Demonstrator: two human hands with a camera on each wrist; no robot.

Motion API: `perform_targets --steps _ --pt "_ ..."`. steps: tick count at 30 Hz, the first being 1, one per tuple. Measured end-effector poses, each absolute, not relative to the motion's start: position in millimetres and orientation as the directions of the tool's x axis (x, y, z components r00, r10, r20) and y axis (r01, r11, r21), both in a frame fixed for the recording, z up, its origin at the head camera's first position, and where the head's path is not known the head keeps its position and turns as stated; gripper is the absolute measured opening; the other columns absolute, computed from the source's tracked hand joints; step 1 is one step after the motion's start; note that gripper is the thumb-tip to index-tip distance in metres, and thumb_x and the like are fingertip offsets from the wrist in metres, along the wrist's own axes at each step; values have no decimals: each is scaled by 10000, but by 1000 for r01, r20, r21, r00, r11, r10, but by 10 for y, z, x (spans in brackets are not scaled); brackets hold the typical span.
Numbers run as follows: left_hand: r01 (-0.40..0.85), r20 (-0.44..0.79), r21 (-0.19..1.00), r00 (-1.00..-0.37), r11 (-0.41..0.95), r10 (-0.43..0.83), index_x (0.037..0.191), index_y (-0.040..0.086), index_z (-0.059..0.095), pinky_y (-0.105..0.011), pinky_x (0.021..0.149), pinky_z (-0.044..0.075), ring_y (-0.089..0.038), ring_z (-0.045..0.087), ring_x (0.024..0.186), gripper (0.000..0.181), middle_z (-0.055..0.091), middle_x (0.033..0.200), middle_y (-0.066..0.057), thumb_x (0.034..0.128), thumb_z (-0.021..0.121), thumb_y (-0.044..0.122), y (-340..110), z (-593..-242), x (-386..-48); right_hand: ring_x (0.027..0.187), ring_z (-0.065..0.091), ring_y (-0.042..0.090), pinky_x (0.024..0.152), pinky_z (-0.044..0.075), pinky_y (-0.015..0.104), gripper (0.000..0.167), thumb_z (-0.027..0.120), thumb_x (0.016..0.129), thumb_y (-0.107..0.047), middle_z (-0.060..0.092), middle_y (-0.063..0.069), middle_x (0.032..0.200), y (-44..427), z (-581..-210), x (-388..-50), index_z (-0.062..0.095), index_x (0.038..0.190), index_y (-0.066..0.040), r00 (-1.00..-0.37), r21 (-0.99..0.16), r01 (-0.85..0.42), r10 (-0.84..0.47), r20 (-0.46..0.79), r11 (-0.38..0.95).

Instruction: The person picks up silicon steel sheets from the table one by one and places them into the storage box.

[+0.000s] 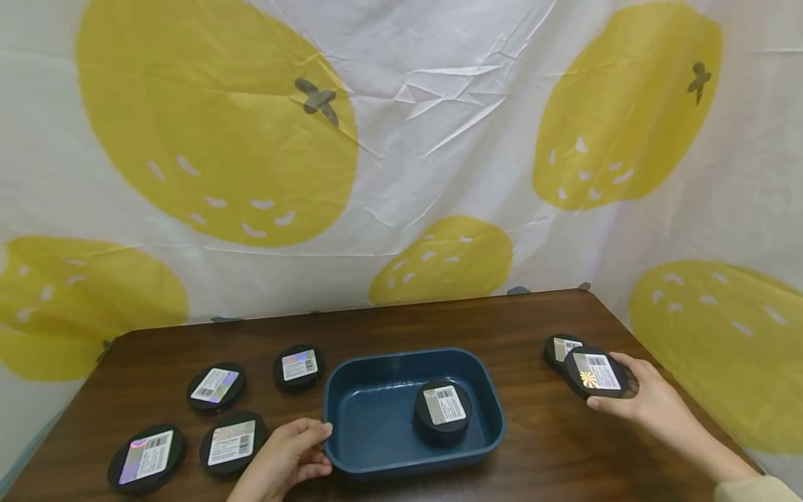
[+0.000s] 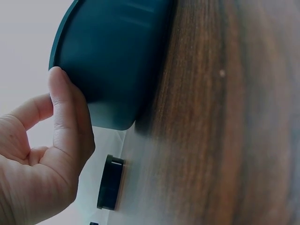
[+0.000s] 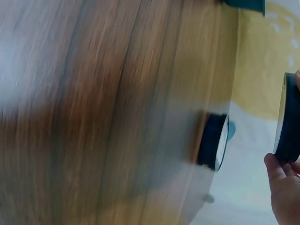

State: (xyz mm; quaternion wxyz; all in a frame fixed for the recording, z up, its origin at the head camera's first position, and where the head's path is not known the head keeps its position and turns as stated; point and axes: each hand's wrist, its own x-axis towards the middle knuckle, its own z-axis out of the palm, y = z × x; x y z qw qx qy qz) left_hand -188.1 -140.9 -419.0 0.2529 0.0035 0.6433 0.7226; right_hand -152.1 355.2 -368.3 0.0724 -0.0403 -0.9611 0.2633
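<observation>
My left hand [image 1: 287, 457] [image 2: 51, 145] pinches the left rim of a blue tray [image 1: 364, 432] [image 2: 108, 56] between thumb and fingers. Inside the tray, toward its right side, lies a round black container [image 1: 442, 411] with a white label on top. My right hand [image 1: 655, 401] [image 3: 286, 187] grips another labelled black container [image 1: 596, 373] [image 3: 290, 119] by its edge, raised above the table in the right wrist view. Just behind it a further black container [image 1: 560, 348] [image 3: 213, 141] rests on the table, partly covered in the head view.
Left of the tray, several black labelled containers stand on the brown wooden table [image 1: 401, 326]: one near the back [image 1: 297, 367], one beside it [image 1: 216, 387], one by my left hand [image 1: 232, 444], one at the front left [image 1: 146, 459]. A patterned cloth [image 1: 401, 139] hangs behind.
</observation>
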Motion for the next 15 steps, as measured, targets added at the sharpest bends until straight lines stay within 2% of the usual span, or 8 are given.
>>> perform_targets --steps 4,12,15 --pt "-355 -317 934 -879 -43 357 946 5 522 -235 614 538 -107 590 620 186 553 723 -25 931 532 189 -1397 -4198 -1868 1048 547 439 771 471 411 912 791 704 -402 404 283 1224 3431 -3681 -1496 349 1351 65 -986 -507 16 98 135 862" --pt "-359 -322 932 -881 -47 347 943 9 528 -230 604 539 -105 595 608 174 559 708 -22 928 537 183 -1399 -4205 -1862 1074 524 484 838 488 485 904 799 701 -379 392 297 1250 3226 -3652 -1492 350 1347 67 -989 -548 -31 52 136 836" --pt "-362 -325 931 -881 -47 343 945 10 530 -233 603 540 -107 595 607 175 559 705 -25 925 543 183 -1398 -4209 -1863 1067 538 467 836 491 473 903 809 688 -375 404 286 1256 3140 -3645 -1507 365 1344 60 -987 -548 -54 37 154 835"
